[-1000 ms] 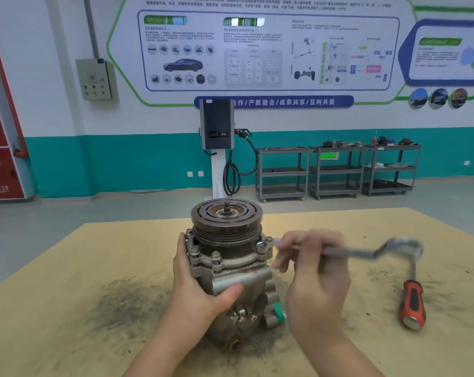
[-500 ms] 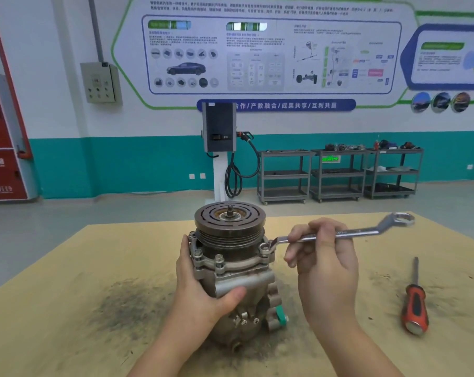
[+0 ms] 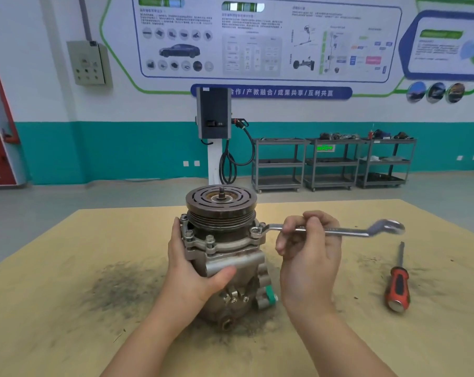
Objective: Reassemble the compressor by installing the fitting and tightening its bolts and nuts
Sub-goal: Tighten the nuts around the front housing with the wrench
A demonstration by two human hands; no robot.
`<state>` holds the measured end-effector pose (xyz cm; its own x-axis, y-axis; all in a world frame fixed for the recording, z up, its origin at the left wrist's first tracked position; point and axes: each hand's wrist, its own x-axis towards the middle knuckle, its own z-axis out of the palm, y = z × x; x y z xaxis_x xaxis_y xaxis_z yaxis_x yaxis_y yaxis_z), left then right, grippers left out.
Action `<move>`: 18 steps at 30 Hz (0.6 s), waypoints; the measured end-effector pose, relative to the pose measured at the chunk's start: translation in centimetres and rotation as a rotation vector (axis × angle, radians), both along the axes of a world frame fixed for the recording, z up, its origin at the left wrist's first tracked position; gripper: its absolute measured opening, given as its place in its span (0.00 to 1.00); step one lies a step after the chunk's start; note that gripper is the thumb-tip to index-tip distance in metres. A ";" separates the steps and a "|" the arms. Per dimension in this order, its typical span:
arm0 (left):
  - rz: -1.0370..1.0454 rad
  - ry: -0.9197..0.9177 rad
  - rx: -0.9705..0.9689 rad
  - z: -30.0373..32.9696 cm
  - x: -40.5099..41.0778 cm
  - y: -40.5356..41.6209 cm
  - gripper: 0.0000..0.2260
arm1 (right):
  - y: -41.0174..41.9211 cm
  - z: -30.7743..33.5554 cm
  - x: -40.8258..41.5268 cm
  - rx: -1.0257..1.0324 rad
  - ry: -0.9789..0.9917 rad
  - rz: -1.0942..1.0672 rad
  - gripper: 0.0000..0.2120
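Observation:
A grey metal compressor (image 3: 225, 257) stands upright on the wooden table (image 3: 67, 308), its grooved pulley (image 3: 221, 205) on top. Bolts ring the flange below the pulley. My left hand (image 3: 192, 270) grips the compressor's left side, thumb across the front of the housing. My right hand (image 3: 309, 254) grips the shaft of a silver wrench (image 3: 347, 231). The wrench's near end sits on the flange bolt (image 3: 255, 231) at the compressor's right side. Its ring end points right and looks blurred.
A red and black screwdriver (image 3: 397, 284) lies on the table to the right. A dark grime patch (image 3: 116, 289) marks the table left of the compressor. Beyond the table stand a charging post (image 3: 214, 137) and grey shelf carts (image 3: 333, 164) along the wall.
My right hand swung the wrench handle away from me and slightly up around the right flange bolt. The left hand kept its grip on the compressor.

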<state>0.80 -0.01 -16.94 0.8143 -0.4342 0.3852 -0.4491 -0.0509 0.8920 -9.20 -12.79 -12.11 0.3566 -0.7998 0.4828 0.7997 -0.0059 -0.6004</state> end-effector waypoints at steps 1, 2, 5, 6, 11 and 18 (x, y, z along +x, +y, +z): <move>0.000 0.001 -0.002 0.0 0.0 0.0 0.59 | 0.8 -0.4 0.0 -0.081 -0.032 -0.086 0.08; 0.001 0.001 -0.005 0.0 0.0 -0.1 0.60 | 1.6 -0.8 0.0 -0.165 -0.058 -0.162 0.07; 0.010 -0.002 -0.009 0.0 0.0 -0.1 0.61 | 3.3 -2.1 0.4 -0.418 -0.062 -0.338 0.06; 0.009 0.001 -0.015 0.0 0.0 -0.1 0.61 | 3.6 -2.5 0.5 -0.501 -0.043 -0.361 0.06; 0.021 -0.002 -0.047 -0.1 0.0 -0.2 0.54 | 2.8 -2.3 0.2 -0.843 0.016 -0.430 0.09; -0.030 0.011 -0.052 -0.2 -0.1 0.0 0.59 | -0.9 1.4 -0.8 -0.155 0.056 0.072 0.09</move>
<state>0.74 -0.04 -17.11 0.8054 -0.4382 0.3992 -0.4400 0.0094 0.8979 -10.03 -13.73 -10.69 0.4399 -0.6890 0.5760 0.7669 -0.0456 -0.6402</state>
